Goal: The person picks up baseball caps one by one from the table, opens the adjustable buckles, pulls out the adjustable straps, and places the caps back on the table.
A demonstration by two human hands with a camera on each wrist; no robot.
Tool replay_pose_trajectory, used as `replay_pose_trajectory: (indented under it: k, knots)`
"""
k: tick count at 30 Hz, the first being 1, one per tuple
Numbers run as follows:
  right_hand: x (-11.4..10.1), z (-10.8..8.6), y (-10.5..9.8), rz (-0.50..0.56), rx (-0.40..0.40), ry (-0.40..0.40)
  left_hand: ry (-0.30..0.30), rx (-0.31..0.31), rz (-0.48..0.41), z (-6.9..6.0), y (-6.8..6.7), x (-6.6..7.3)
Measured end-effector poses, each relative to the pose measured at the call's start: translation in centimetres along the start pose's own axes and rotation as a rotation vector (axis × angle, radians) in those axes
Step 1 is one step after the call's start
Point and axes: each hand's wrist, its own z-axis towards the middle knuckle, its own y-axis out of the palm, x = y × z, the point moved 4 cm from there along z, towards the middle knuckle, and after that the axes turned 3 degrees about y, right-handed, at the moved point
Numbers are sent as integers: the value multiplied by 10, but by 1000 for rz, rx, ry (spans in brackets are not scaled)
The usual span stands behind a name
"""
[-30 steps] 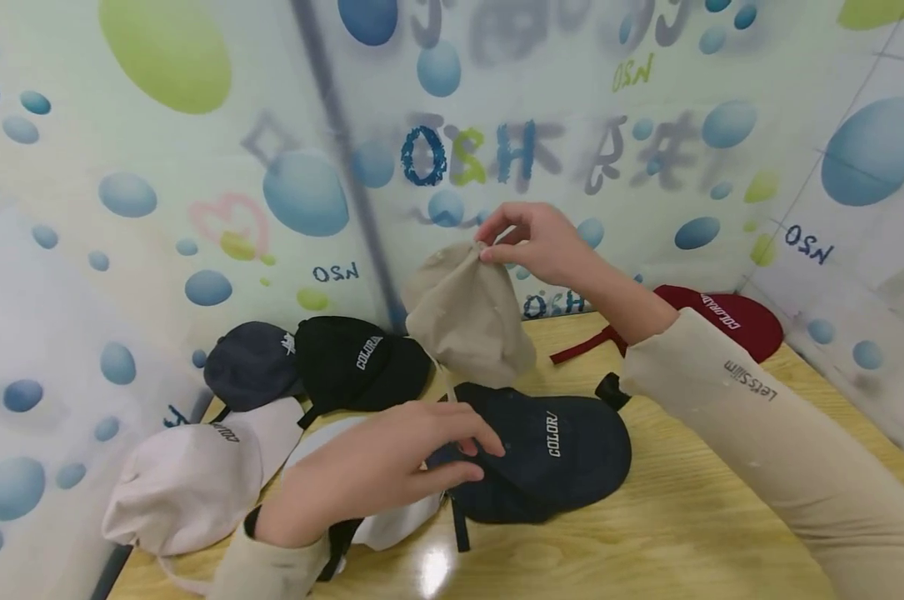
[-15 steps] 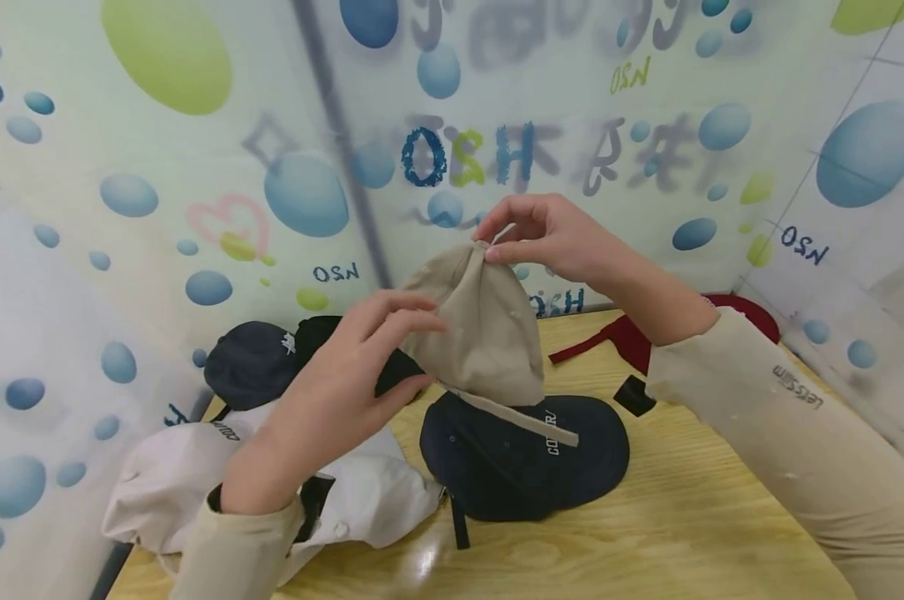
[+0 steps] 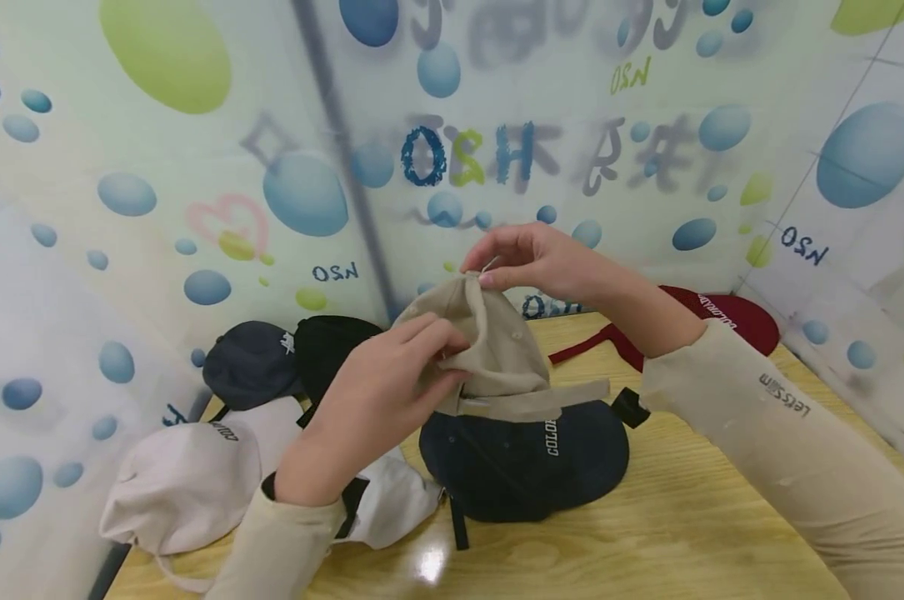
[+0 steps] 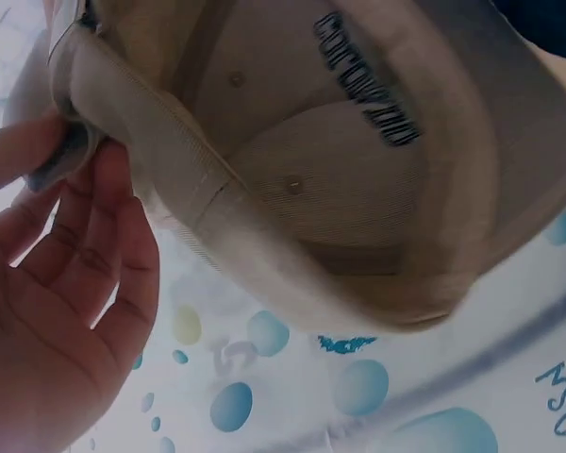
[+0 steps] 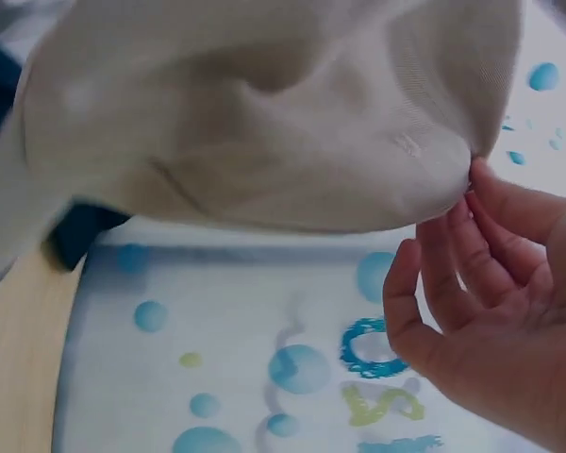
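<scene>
A beige cap is held up over the table between both hands. My right hand pinches it at the top, thumb against fingertips; the right wrist view shows the cap's cloth bunched at those fingertips. Curled at the cap's near left side, my left hand pinches its edge between thumb and fingers. In the left wrist view the cap's inside faces the camera, with COLORADO lettering and the sweatband in sight. A loose beige strap sticks out to the right. Just below lies a navy cap.
A white cap lies partly behind my left forearm. To the left are a pale pink cap, a dark grey-blue cap and a black cap. A red cap lies back right on the wooden table, before a patterned wall.
My left hand has come from lower left up to the beige cap and now pinches its edge. The cap dips slightly, and its strap has swung up to the right.
</scene>
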Motion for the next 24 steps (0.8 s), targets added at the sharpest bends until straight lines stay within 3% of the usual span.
replay_pose_trajectory:
  k: [5,9,15,17,21,24]
  knots:
    - [13,-4,10,-142,7,17,-16,-11,19,7,12,-1]
    - [5,-19,15,-285,71,15,-62,-2,12,10,17,-6]
    - [-5,-44,39,-451,-34,66,-147,23,-3,10,20,-15]
    - [-2,-47,47,-510,-32,59,-164,24,-5,10,22,-16]
    - [7,-48,54,-488,42,44,-177,66,20,10,26,-14]
    - [14,-47,57,-436,92,26,-199,145,118,7,28,-11]
